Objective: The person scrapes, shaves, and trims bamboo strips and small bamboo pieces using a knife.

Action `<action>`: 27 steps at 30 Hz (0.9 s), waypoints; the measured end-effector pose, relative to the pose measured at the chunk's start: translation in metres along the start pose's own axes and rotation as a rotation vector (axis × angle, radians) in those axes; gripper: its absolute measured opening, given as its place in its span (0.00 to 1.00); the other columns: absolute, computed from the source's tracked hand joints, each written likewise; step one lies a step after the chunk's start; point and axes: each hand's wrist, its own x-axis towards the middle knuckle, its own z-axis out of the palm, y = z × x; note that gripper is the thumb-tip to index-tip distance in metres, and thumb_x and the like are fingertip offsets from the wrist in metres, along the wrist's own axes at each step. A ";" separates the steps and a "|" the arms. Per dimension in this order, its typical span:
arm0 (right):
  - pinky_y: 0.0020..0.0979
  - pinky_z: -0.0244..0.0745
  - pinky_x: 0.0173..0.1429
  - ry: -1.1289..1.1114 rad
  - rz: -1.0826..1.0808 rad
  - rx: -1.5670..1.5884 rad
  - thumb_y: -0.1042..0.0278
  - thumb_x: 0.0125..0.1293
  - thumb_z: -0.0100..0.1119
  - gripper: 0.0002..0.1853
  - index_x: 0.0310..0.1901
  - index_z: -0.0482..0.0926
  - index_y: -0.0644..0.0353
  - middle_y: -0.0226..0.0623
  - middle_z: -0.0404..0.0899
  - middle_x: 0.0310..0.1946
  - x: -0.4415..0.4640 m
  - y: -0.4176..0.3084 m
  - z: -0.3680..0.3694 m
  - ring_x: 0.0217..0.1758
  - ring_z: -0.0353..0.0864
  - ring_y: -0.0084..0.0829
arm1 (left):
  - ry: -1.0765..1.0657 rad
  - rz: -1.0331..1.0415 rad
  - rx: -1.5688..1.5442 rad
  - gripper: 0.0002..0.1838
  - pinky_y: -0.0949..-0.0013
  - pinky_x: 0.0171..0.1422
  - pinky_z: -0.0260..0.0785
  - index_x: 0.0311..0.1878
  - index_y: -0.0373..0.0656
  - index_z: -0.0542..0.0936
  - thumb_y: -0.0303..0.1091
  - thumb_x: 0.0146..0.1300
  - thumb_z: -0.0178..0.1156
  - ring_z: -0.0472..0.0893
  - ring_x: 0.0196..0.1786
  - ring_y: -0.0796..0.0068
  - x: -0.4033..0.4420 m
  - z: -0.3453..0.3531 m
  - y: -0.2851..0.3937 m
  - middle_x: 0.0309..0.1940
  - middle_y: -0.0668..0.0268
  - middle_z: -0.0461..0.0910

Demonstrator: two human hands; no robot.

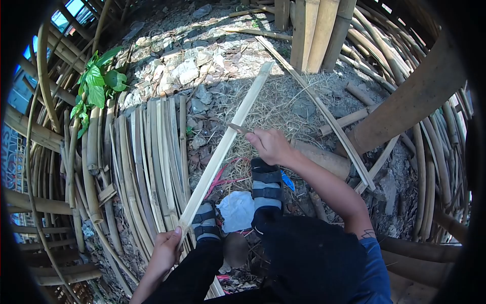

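Cream-coloured flat bamboo strip (216,162): diagonal through frame centre; lower end grasped by left hand (166,249).
Right hand (269,145): clenched around small brown-bladed knife (239,128), blade across strip.
Long split-bamboo slats (164,152): left of centre.
Green broad-leaved plant (95,78): upper left of frame.

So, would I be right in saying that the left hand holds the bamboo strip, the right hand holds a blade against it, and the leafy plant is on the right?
No: the head view shows the leafy plant on the left. The left hand does hold the bamboo strip, and the right hand a blade against it.
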 end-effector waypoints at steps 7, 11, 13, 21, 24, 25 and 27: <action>0.52 0.73 0.32 0.134 0.019 -0.190 0.46 0.78 0.45 0.27 0.28 0.79 0.60 0.51 0.78 0.19 0.025 0.037 -0.014 0.26 0.81 0.56 | -0.003 0.019 -0.015 0.31 0.71 0.17 0.54 0.23 0.40 0.73 0.54 0.79 0.46 0.63 0.11 0.78 -0.002 -0.002 -0.001 0.10 0.70 0.65; 0.53 0.75 0.34 0.090 -0.005 -0.289 0.44 0.78 0.43 0.28 0.29 0.79 0.59 0.50 0.79 0.21 0.034 0.047 -0.010 0.28 0.82 0.56 | 0.025 0.029 -0.014 0.30 0.72 0.17 0.53 0.23 0.40 0.72 0.53 0.79 0.47 0.62 0.11 0.80 0.000 -0.001 -0.002 0.11 0.72 0.64; 0.53 0.75 0.35 0.081 0.009 -0.290 0.43 0.78 0.43 0.29 0.30 0.79 0.59 0.50 0.79 0.21 0.037 0.047 -0.007 0.28 0.82 0.56 | 0.038 0.034 -0.023 0.30 0.72 0.17 0.53 0.23 0.41 0.72 0.53 0.79 0.47 0.62 0.11 0.81 -0.002 -0.002 -0.002 0.11 0.73 0.64; 0.55 0.78 0.39 0.070 0.104 -0.326 0.38 0.78 0.37 0.33 0.34 0.82 0.59 0.52 0.83 0.25 0.046 0.072 -0.009 0.33 0.85 0.57 | 0.031 0.033 -0.003 0.30 0.72 0.18 0.54 0.24 0.41 0.73 0.53 0.80 0.47 0.63 0.12 0.82 -0.003 -0.002 -0.002 0.12 0.73 0.65; 0.55 0.78 0.41 0.042 0.139 -0.341 0.38 0.78 0.36 0.34 0.33 0.82 0.59 0.53 0.83 0.27 0.051 0.073 -0.012 0.34 0.85 0.57 | 0.043 0.049 0.002 0.30 0.72 0.17 0.54 0.24 0.41 0.73 0.53 0.80 0.47 0.63 0.12 0.81 -0.003 -0.001 -0.003 0.12 0.73 0.65; 0.56 0.78 0.44 0.037 0.168 -0.330 0.38 0.78 0.35 0.35 0.33 0.83 0.61 0.56 0.83 0.29 0.051 0.074 -0.014 0.36 0.85 0.58 | 0.045 0.047 0.002 0.30 0.72 0.17 0.54 0.24 0.41 0.73 0.53 0.80 0.47 0.63 0.12 0.81 -0.004 -0.001 -0.003 0.12 0.73 0.65; 0.56 0.78 0.47 0.037 0.196 -0.317 0.38 0.79 0.34 0.36 0.34 0.83 0.62 0.59 0.84 0.31 0.057 0.081 -0.022 0.39 0.85 0.59 | 0.030 0.051 -0.006 0.30 0.72 0.17 0.54 0.24 0.40 0.73 0.53 0.80 0.47 0.64 0.11 0.80 -0.005 -0.002 -0.003 0.11 0.72 0.65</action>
